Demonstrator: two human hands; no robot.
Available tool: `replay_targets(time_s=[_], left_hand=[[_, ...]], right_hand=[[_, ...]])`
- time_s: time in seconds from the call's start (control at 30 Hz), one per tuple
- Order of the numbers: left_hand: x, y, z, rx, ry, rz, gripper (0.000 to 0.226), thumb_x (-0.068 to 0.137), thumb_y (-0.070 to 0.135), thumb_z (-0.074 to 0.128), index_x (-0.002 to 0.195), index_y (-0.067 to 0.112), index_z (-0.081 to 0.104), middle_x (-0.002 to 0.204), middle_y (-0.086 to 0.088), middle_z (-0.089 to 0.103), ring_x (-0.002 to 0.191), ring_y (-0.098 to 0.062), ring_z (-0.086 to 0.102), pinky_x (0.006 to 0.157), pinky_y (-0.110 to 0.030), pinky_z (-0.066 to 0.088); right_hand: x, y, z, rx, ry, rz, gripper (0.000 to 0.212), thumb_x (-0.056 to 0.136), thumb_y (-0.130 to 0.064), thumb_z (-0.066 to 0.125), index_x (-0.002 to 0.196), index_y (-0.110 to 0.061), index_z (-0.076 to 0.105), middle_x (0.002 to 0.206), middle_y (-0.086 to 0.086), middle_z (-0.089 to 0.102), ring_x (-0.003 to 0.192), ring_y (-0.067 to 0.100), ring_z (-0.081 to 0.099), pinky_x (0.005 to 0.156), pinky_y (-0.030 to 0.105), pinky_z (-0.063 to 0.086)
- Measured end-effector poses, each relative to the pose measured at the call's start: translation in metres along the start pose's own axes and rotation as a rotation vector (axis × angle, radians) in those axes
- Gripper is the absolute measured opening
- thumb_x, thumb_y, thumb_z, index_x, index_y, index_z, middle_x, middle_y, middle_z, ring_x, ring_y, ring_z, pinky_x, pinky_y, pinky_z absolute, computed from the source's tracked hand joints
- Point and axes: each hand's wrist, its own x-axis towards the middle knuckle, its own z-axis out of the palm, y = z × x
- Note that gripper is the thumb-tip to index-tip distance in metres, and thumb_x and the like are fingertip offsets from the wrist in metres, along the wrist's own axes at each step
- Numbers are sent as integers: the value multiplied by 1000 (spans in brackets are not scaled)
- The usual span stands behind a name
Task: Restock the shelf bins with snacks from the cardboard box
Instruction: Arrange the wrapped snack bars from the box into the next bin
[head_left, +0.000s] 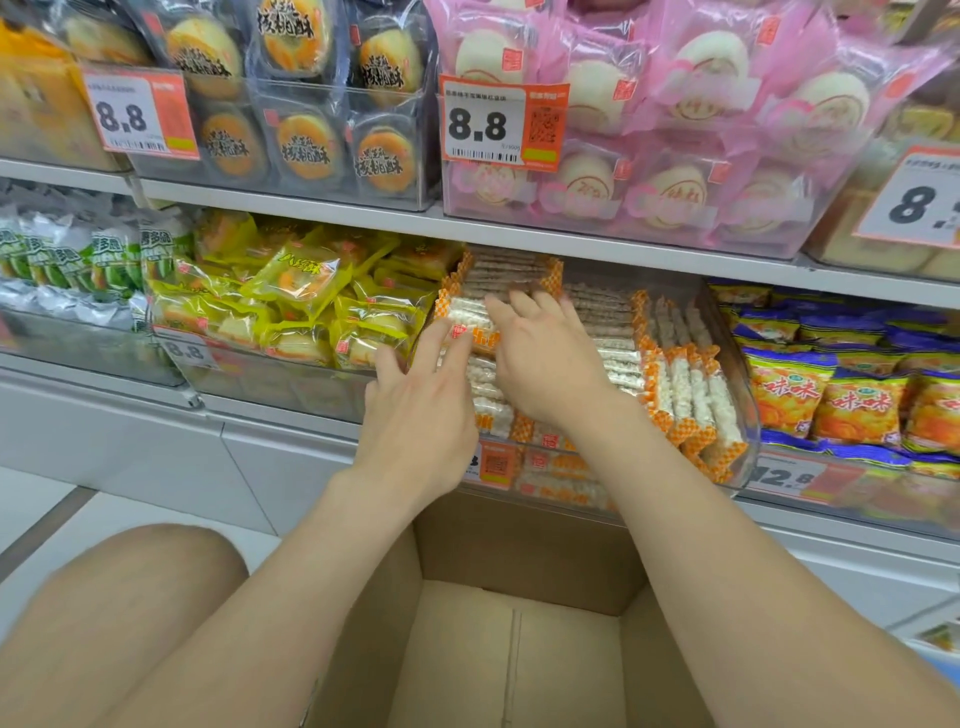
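Both hands are inside the clear bin (749, 441) on the shelf (270, 415), on top of the snack packs (691, 395). The left hand (415, 400) lies flat with its fingers spread, touching the packs at the left end of the bin. The right hand (545, 364) is flat too, fingers straight, pressing down on the packs in the middle. Neither hand is gripping anything. I think the job right now is to tidy the packs so they sit in neat rows. To do it well, push softly with flat fingers, slide the packs close together, and keep the orange ends lined up. If you press too hard, the puffy bars inside could crack, I think. The packs are long and thin, wrapped in shiny see-through film with orange checked ends. The snack inside looks white and bumpy. The bin is hard, smooth plastic with a round corner. The cardboard box (519, 551) sits below, just in front of the shelf. It is brown and dull, and the part I can see has no packs in it. In the next bin, the yellow packs (301, 291) look soft and crinkly.
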Motion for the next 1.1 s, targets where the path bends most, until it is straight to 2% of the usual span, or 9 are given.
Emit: replay_targets(time_s=[0.2, 0.3, 0.4, 0.57, 0.77, 0.9, 0.97, 1.03, 1.1], left_hand=[[-3, 3, 4, 9, 44, 4, 53, 109, 39, 36, 160, 26, 33, 167, 3, 27, 114, -41, 39, 81, -51, 52], [-3, 1, 6, -5, 60, -5, 52, 109, 42, 36, 159, 29, 34, 166, 4, 29, 116, -39, 39, 85, -51, 50], [-5, 3, 7, -8, 70, -16, 51, 109, 44, 37, 158, 31, 35, 165, 4, 30, 118, -37, 38, 88, -50, 45], [-7, 2, 5, -1, 105, -19, 48, 106, 43, 41, 152, 31, 42, 159, 1, 37, 118, -36, 38, 90, -50, 41], [-14, 3, -1, -8, 217, 2, 39, 102, 38, 51, 138, 24, 56, 138, -5, 51, 113, -34, 40, 86, -49, 38], [-34, 13, -15, -98, 401, 148, 13, 96, 25, 56, 101, 15, 61, 99, -6, 55, 93, -31, 48, 74, -46, 41], [-61, 23, -8, -219, 240, 238, 8, 95, 23, 55, 92, 16, 56, 81, 0, 56, 78, -28, 54, 64, -45, 43], [-92, 31, 14, -242, -205, 236, 6, 95, 27, 54, 90, 23, 54, 77, 5, 59, 75, -26, 61, 59, -40, 44], [-119, 33, 49, -130, -661, 236, 6, 95, 29, 52, 93, 27, 57, 90, 2, 67, 86, -29, 66, 64, -36, 46]], right_hand=[[-3, -6, -2, -132, -71, -30, 79, 96, -23, 53, 164, -8, 15, 164, 18, 27, 154, 36, 19, 129, 54, 7], [-7, -4, -2, -17, 55, 1, 66, 94, -25, 51, 156, -6, 33, 152, 13, 45, 145, 33, 36, 127, 50, 18], [-13, 1, -7, 58, 223, 7, 43, 91, -22, 52, 132, -10, 59, 128, 8, 61, 124, 32, 52, 112, 45, 39], [-49, -4, -22, 163, 389, -18, 26, 90, -23, 52, 110, -15, 67, 103, 1, 64, 99, 24, 55, 86, 42, 48], [-120, -12, -37, 361, 163, -19, 16, 84, -26, 48, 86, -26, 64, 79, -8, 65, 76, 19, 61, 64, 40, 53], [-152, -5, -30, 275, -105, 8, 21, 80, -31, 47, 89, -25, 65, 82, -3, 69, 82, 27, 66, 65, 36, 53], [-168, -2, -14, 227, -366, 18, 23, 83, -30, 49, 95, -25, 69, 92, 4, 70, 91, 32, 67, 70, 37, 54], [-186, 2, 12, 175, -676, 10, 25, 88, -27, 49, 99, -22, 71, 96, 7, 67, 93, 35, 67, 74, 38, 57], [-201, 4, 41, 149, -917, 0, 26, 88, -20, 48, 96, -14, 73, 89, 9, 68, 91, 35, 68, 74, 43, 60]])
